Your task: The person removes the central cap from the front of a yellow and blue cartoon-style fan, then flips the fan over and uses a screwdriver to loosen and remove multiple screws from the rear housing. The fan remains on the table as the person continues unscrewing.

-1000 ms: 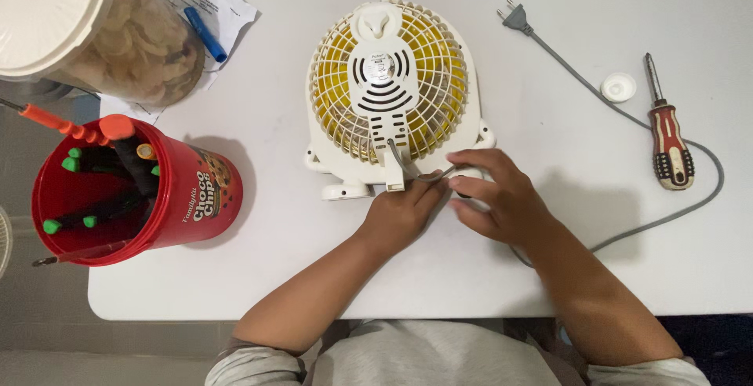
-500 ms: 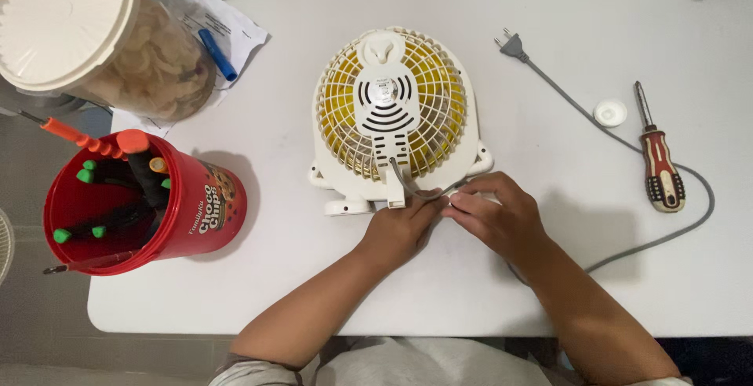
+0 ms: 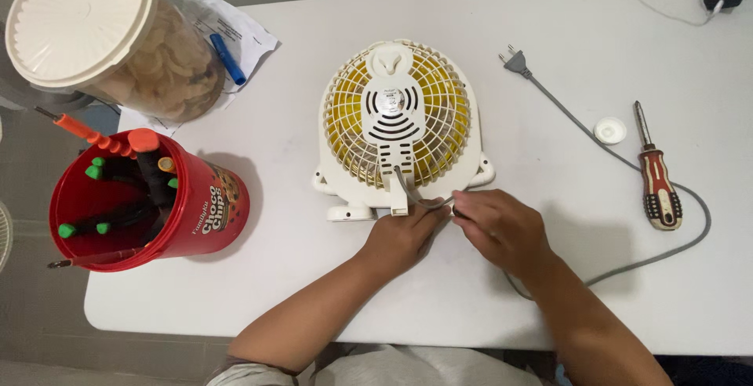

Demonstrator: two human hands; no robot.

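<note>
Both hands pinch the grey cord at the base of the small fan.

From my remote seat, nearest me, the left hand point(image 3: 404, 237) and right hand point(image 3: 498, 229) sit close together, fingertips closed on the grey cord point(image 3: 430, 203) where it leaves the fan point(image 3: 400, 123). Over the last second the right hand has slid off the fan's foot and down onto the cord, so I judge the work has narrowed to the cord exit; how tight the grip is I cannot tell, as the fingers hide it. The fan lies grille-up at 12 o'clock from the hands. At 3 o'clock lies a red-handled screwdriver point(image 3: 657, 182), with a white cap point(image 3: 610, 130) and the plug point(image 3: 514, 60) toward 1 o'clock. At 9 o'clock stands a red tub of tools point(image 3: 204, 205); a lidded jar point(image 3: 102, 37) sits at 10 o'clock.
</note>
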